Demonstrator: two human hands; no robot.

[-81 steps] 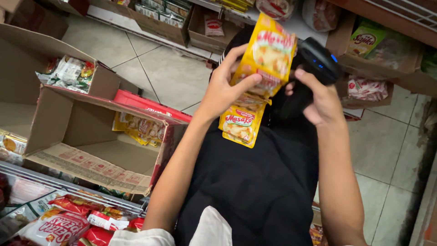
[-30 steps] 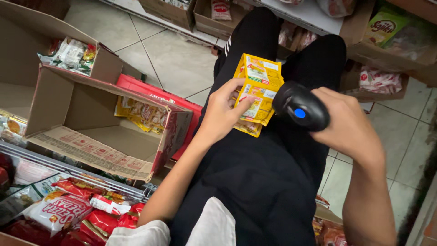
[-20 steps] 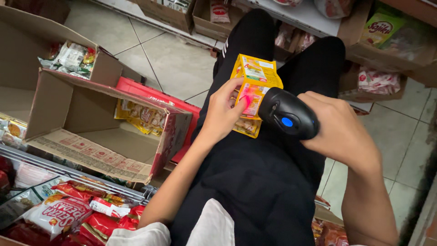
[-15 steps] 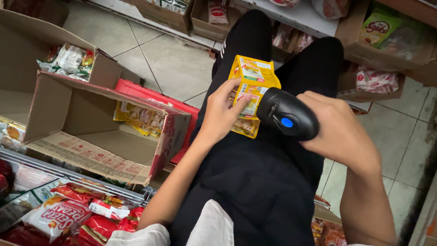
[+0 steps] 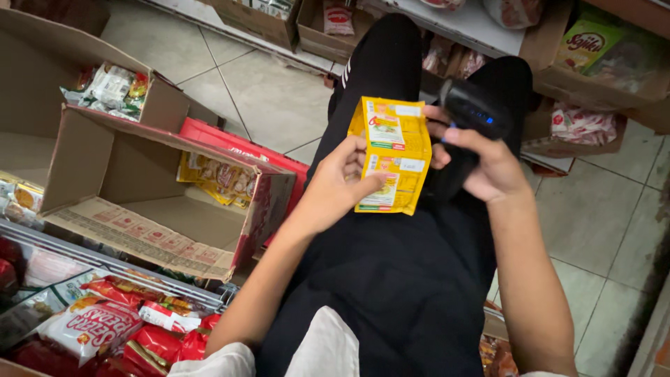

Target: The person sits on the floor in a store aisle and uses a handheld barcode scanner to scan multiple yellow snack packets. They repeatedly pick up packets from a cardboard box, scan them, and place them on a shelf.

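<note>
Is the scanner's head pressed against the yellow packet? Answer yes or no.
No: the right hand holds the black scanner beside the yellow packet.

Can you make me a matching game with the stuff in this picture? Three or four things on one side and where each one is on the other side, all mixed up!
Things:
1. yellow sachet strip
2. black handheld scanner
3. cardboard box
4. red snack bags

Places:
A. bottom left corner, below the metal rail
B. in the left hand, over the lap
C. on the floor at the left, lying open on its side
D. in the right hand

Pairs: 1-B, 2-D, 3-C, 4-A
</note>
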